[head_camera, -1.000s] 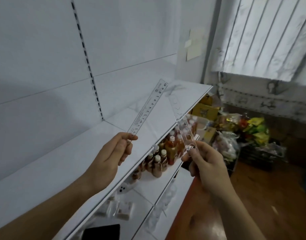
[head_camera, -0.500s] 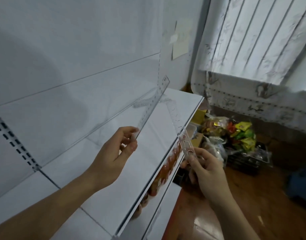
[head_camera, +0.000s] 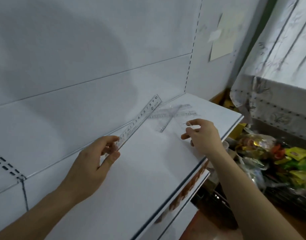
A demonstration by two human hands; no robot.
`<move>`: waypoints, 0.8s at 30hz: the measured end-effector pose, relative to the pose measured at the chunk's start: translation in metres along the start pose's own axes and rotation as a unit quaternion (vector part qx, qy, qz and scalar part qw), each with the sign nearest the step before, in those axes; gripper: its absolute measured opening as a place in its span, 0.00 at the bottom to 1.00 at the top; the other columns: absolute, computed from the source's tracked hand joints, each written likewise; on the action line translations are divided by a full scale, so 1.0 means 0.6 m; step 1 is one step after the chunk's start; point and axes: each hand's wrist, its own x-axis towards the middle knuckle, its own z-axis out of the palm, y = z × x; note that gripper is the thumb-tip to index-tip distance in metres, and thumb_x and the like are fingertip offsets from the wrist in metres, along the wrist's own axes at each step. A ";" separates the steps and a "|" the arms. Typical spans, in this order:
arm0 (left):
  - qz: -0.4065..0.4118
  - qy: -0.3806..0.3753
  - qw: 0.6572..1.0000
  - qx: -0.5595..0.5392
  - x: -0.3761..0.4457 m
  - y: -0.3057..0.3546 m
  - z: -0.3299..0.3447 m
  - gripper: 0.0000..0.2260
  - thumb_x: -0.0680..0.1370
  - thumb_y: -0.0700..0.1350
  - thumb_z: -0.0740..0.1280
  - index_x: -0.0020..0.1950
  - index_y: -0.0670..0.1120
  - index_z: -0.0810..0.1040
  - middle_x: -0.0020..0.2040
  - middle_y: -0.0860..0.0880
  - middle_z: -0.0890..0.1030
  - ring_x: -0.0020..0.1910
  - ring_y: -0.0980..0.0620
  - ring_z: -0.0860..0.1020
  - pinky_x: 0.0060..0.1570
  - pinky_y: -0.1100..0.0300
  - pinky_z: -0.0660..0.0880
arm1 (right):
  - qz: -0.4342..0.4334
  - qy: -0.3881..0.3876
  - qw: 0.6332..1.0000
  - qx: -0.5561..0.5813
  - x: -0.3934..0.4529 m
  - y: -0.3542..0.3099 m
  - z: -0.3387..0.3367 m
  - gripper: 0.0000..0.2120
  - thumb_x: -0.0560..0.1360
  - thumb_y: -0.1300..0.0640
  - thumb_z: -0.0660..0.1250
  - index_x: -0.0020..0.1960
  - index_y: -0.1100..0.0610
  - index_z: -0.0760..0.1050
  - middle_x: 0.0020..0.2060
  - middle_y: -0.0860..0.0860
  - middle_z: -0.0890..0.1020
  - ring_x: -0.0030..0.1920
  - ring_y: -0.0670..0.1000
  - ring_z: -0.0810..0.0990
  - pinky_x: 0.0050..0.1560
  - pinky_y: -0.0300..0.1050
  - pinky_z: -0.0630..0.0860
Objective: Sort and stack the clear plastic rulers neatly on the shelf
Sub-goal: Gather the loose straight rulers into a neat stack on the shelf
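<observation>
Left hand point(head_camera: 95, 158) pinching near end of clear ruler point(head_camera: 140, 118) between thumb and fingers point(head_camera: 112, 141), far end angled toward back panel above white shelf point(head_camera: 148, 170). Right hand point(head_camera: 203, 135) fingers curled, contents too faint to tell. Loose rulers point(head_camera: 173, 115) lying crossed on shelf, just beyond right hand.

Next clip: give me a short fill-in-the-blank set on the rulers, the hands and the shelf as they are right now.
1. The ruler with printed numbers is held by the ____ hand.
2. The loose rulers lie crossed on the white ____.
3. The highest number readable on the held ruler is ____.
4. The snack packets sit to the ____ of the shelf.

Missing words: left; shelf; 10; right
</observation>
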 end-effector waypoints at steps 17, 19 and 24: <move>-0.026 0.028 0.972 0.232 0.124 0.077 0.166 0.17 0.80 0.47 0.70 0.68 0.50 0.77 0.57 0.54 0.81 0.50 0.50 0.81 0.47 0.52 0.80 | -0.200 -0.181 0.944 0.189 0.120 -0.002 -0.058 0.09 0.84 0.57 0.61 0.60 0.55 0.78 0.37 0.56 0.84 0.30 0.53 0.78 0.32 0.43 0.75; -0.034 0.044 0.967 0.250 0.154 0.076 0.184 0.20 0.79 0.49 0.70 0.71 0.50 0.75 0.62 0.52 0.81 0.55 0.47 0.81 0.55 0.52 0.77 | -0.169 -0.135 0.960 0.178 0.148 0.014 -0.054 0.07 0.82 0.62 0.63 0.56 0.56 0.79 0.34 0.55 0.84 0.28 0.50 0.77 0.32 0.41 0.75; -0.195 -0.033 0.934 0.298 0.180 0.059 0.221 0.35 0.80 0.66 0.50 0.81 0.46 0.57 0.80 0.48 0.62 0.78 0.48 0.62 0.75 0.52 0.59 | -0.102 -0.102 0.986 0.088 0.230 0.052 -0.059 0.06 0.79 0.54 0.70 0.55 0.52 0.80 0.34 0.47 0.86 0.33 0.43 0.82 0.38 0.42 0.74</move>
